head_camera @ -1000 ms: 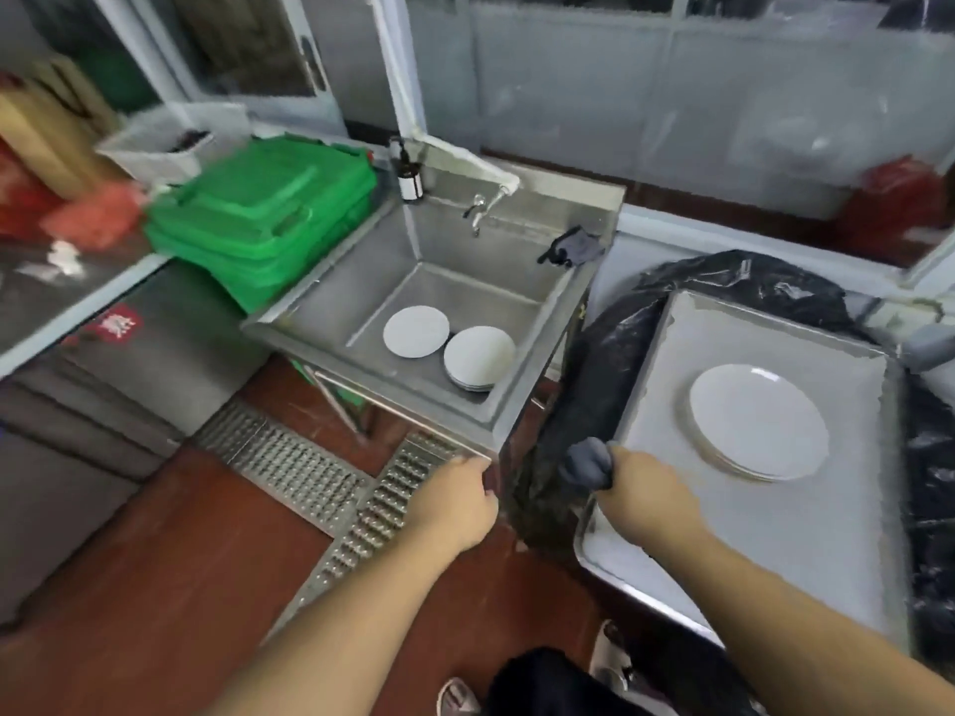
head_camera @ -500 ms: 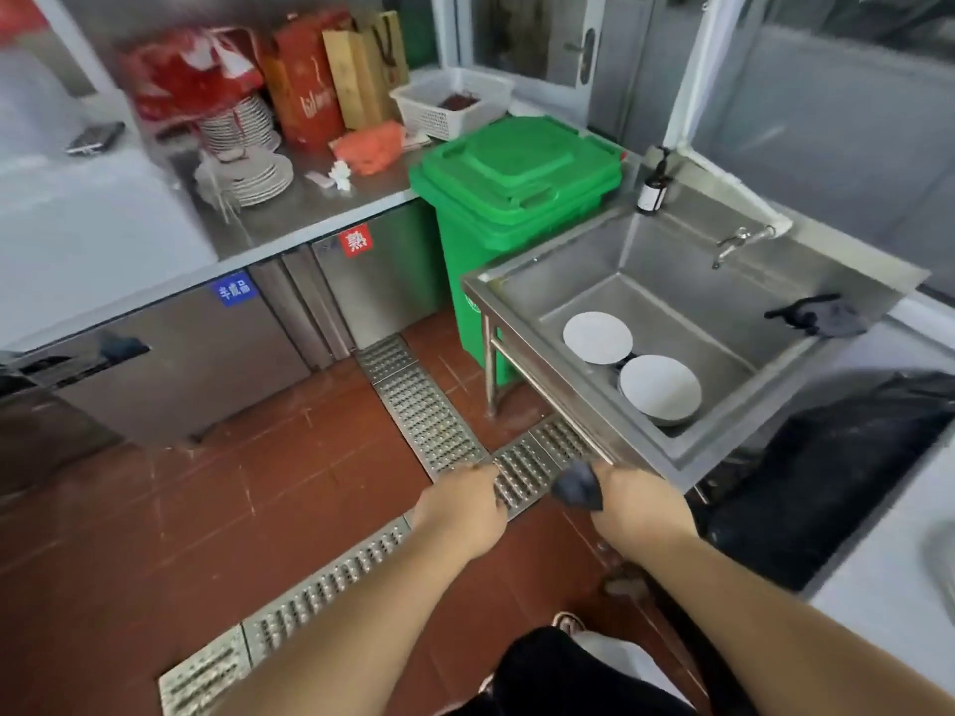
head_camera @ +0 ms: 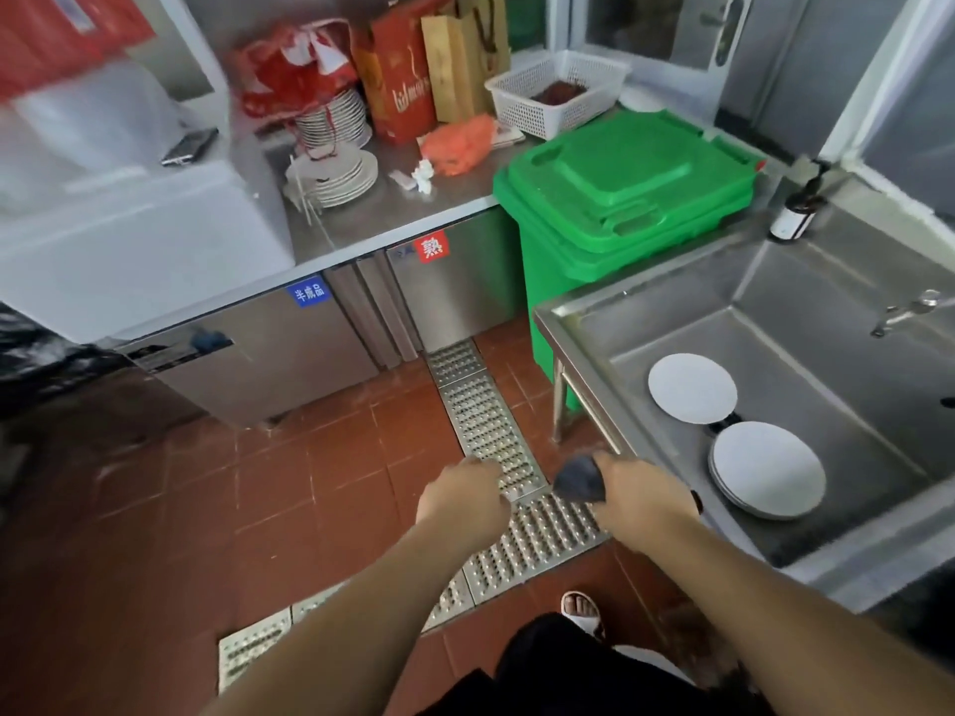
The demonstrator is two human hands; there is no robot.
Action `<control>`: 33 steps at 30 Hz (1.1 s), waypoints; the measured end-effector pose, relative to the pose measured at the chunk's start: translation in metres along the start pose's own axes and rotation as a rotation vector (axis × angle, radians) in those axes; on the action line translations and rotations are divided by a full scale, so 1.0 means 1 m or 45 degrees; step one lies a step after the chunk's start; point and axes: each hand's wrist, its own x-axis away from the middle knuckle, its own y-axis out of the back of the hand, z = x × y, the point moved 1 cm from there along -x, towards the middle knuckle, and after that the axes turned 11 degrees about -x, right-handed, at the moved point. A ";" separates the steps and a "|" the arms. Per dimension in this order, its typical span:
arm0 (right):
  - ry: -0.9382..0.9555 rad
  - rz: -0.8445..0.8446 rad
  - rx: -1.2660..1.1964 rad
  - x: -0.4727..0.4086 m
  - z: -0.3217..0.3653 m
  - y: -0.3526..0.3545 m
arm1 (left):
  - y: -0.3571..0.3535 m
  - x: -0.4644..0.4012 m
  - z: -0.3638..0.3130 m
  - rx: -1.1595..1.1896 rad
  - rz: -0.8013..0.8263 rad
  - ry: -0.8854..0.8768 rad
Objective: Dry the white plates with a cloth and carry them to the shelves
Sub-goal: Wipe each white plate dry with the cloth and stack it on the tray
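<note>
Open tiled floor (head_camera: pixel 258 509) lay ahead of both hands, hemmed by the counter cabinets (head_camera: pixel 310 343), green bin (head_camera: pixel 620 198) and sink (head_camera: pixel 579 328).

- Two hands: left hand (head_camera: pixel 461 501) with fingers curled and holding nothing, right hand (head_camera: pixel 643 501) gripping the one dark cloth (head_camera: pixel 580 479).
- One sink (head_camera: pixel 672 302) at right, with one single plate (head_camera: pixel 692 387) and one stack (head_camera: pixel 767 470) beside it; how many plates are in that stack cannot be told.
- One green bin (head_camera: pixel 628 183).
- Two plate piles (head_camera: pixel 338 147) on the far counter (head_camera: pixel 413 209), number unclear.
- One white basket (head_camera: pixel 558 93).
- Two door labels: one blue label (head_camera: pixel 308 290), one red label (head_camera: pixel 432 249).
- One bottle (head_camera: pixel 796 211).
- One phone (head_camera: pixel 188 146).
</note>
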 end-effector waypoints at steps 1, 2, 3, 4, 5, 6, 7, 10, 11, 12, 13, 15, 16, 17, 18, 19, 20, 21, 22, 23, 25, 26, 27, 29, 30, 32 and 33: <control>0.009 -0.003 -0.009 -0.012 -0.007 0.008 | 0.007 -0.011 -0.005 0.016 0.005 0.023; 0.022 -0.006 -0.021 -0.023 -0.013 0.016 | 0.013 -0.021 -0.010 0.032 0.006 0.042; 0.035 -0.007 -0.033 -0.033 -0.020 0.023 | 0.018 -0.030 -0.015 0.044 0.008 0.055; 0.046 -0.008 -0.040 -0.044 -0.026 0.029 | 0.022 -0.039 -0.019 0.049 0.014 0.064; 0.054 -0.010 -0.044 -0.054 -0.031 0.035 | 0.025 -0.047 -0.023 0.048 0.026 0.068; 0.060 -0.015 -0.048 -0.064 -0.036 0.040 | 0.027 -0.055 -0.025 0.043 0.039 0.073; 0.059 -0.023 -0.052 -0.072 -0.039 0.043 | 0.030 -0.062 -0.027 0.041 0.053 0.078; 0.039 -0.040 -0.062 -0.094 -0.046 0.052 | 0.041 -0.084 -0.030 0.038 0.073 0.080; 0.036 -0.042 -0.069 -0.102 -0.048 0.054 | 0.045 -0.092 -0.029 0.035 0.069 0.075; 0.031 -0.043 -0.079 -0.109 -0.049 0.057 | 0.050 -0.101 -0.029 0.032 0.064 0.068; 0.025 -0.045 -0.090 -0.116 -0.049 0.059 | 0.054 -0.111 -0.029 0.033 0.056 0.060; -0.009 -0.053 -0.097 -0.131 -0.052 0.063 | 0.062 -0.132 -0.029 0.027 0.039 0.028; -0.034 -0.057 -0.090 -0.138 -0.053 0.065 | 0.066 -0.144 -0.029 0.013 0.032 -0.001; -0.059 -0.052 -0.075 -0.142 -0.054 0.067 | 0.070 -0.151 -0.029 -0.002 0.031 -0.023; -0.095 -0.046 -0.067 -0.150 -0.055 0.068 | 0.075 -0.164 -0.029 -0.021 0.035 -0.057; -0.140 -0.031 -0.064 -0.159 -0.056 0.070 | 0.080 -0.178 -0.029 -0.042 0.041 -0.096; -0.188 -0.006 -0.061 -0.168 -0.057 0.073 | 0.086 -0.193 -0.028 -0.067 0.042 -0.138; -0.239 0.017 -0.061 -0.177 -0.057 0.078 | 0.092 -0.208 -0.027 -0.091 0.042 -0.182; -0.296 0.029 -0.072 -0.184 -0.056 0.083 | 0.099 -0.222 -0.026 -0.116 0.039 -0.226; -0.355 0.022 -0.098 -0.191 -0.057 0.088 | 0.108 -0.236 -0.025 -0.138 0.033 -0.268; -0.477 -0.033 -0.158 -0.199 -0.061 0.096 | 0.124 -0.262 -0.025 -0.172 0.010 -0.349; -0.527 -0.069 -0.185 -0.201 -0.062 0.097 | 0.131 -0.274 -0.025 -0.182 0.000 -0.390; -0.573 -0.105 -0.214 -0.201 -0.063 0.097 | 0.137 -0.286 -0.027 -0.190 -0.009 -0.432; -0.665 -0.170 -0.281 -0.197 -0.067 0.094 | 0.145 -0.305 -0.034 -0.204 -0.021 -0.520; -0.724 -0.203 -0.322 -0.194 -0.070 0.091 | 0.146 -0.313 -0.039 -0.214 -0.021 -0.565; -0.867 -0.290 -0.449 -0.184 -0.076 0.084 | 0.146 -0.324 -0.053 -0.268 -0.013 -0.660; -0.939 -0.341 -0.519 -0.178 -0.080 0.081 | 0.146 -0.328 -0.061 -0.294 -0.006 -0.707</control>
